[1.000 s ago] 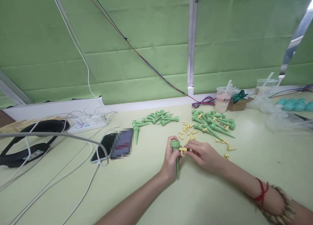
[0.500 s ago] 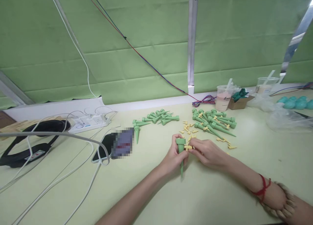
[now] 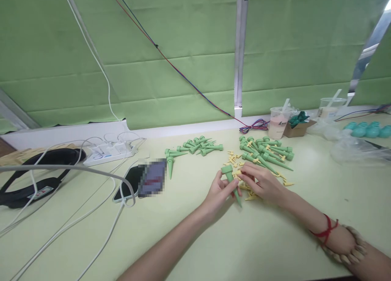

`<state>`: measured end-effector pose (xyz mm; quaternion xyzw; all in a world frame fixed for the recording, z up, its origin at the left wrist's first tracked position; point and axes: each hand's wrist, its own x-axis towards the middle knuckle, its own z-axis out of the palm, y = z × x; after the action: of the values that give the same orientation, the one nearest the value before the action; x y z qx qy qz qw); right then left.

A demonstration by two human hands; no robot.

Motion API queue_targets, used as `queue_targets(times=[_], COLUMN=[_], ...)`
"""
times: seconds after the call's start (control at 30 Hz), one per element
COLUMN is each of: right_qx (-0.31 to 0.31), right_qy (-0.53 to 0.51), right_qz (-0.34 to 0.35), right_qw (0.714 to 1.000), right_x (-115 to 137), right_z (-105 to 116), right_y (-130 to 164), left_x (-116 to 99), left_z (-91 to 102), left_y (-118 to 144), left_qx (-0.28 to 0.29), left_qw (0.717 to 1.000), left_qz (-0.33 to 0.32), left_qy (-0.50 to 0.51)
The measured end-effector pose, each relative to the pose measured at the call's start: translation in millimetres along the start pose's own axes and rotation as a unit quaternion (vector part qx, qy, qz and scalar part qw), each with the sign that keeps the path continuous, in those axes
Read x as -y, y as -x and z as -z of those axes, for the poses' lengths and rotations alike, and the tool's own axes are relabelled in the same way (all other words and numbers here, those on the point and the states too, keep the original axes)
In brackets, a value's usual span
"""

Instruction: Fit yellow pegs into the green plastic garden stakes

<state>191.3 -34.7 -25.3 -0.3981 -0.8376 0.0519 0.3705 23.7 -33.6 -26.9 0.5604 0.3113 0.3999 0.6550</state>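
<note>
My left hand (image 3: 220,192) grips a green plastic watering spike (image 3: 227,172), its capped end up and its tip slanting down to the right. My right hand (image 3: 262,183) pinches a small yellow valve (image 3: 236,173) against the spike's side, just below the cap. How deep the valve sits in the spike I cannot tell. Loose yellow valves (image 3: 233,158) lie behind my hands, and more yellow valves (image 3: 251,196) lie under my right hand. A pile of green spikes with yellow valves on them (image 3: 269,152) lies behind to the right. Plain green spikes (image 3: 195,145) lie behind to the left.
On the left are two phones (image 3: 130,183), a black headset strap (image 3: 39,191), a power strip (image 3: 108,152) and loose white cables (image 3: 106,240). A drink cup (image 3: 277,124), a small cardboard box (image 3: 299,129), a plastic bag (image 3: 351,148) and turquoise globes (image 3: 366,129) stand at the back right.
The spike has tilted, its tip swinging to the right and up. Both hands have risen slightly with the spike and the valve, uncovering more yellow valves beneath my right hand.
</note>
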Motion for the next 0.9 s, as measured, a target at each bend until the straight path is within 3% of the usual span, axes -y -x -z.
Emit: queue_targets(times=[0.33, 0.53, 0.9], right_qx=[0.059, 0.061, 0.074], right_qy=[0.071, 0.069, -0.039], right_qz=[0.011, 0.008, -0.034], right_qw=[0.996, 0.996, 0.996], right_x=[-10.9, -12.9, 0.8], right_z=[-6.4, -9.3, -4.0], right_y=[2.0, 2.5, 0.2], left_x=[9.3, 14.3, 22.8], left_z=[0.5, 3.6, 5.6], left_y=[-2.6, -5.2, -3.0], left_qx=[0.006, 0.0, 0.01], left_qw=[1.0, 1.0, 0.996], left_qz=[0.019, 0.013, -0.016], left_qy=[0.006, -0.024, -0.088])
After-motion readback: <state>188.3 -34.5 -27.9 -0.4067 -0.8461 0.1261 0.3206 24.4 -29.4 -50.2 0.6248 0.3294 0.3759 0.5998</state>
